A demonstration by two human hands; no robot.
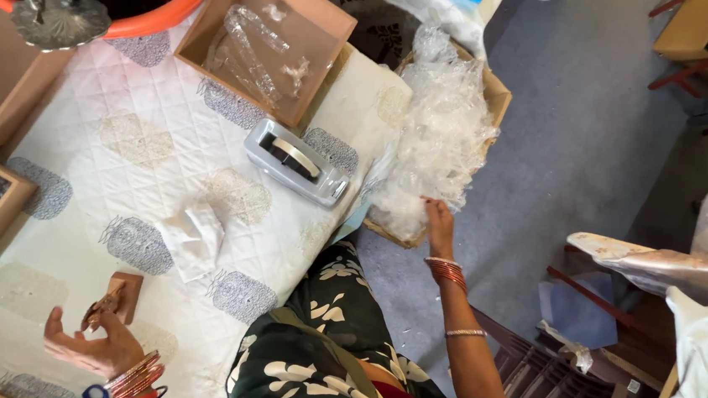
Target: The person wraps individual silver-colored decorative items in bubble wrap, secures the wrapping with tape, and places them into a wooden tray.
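Observation:
My left hand (94, 345) rests low on the quilted white cloth (156, 145) and holds a small brown metal piece (103, 306) over a small wooden block (128, 291). My right hand (439, 224) reaches out to the right into a cardboard box (497, 96) heaped with clear plastic bags (439, 138), its fingers touching the plastic. I wear bangles on both wrists.
A grey tape dispenser (296, 162) and a crumpled white cloth (193, 239) lie on the table. Behind them stand an open cardboard box with plastic sleeves (266, 36) and an orange tub of metal pieces (145, 14). More boxes line the left edge. A chair (558, 383) stands at right.

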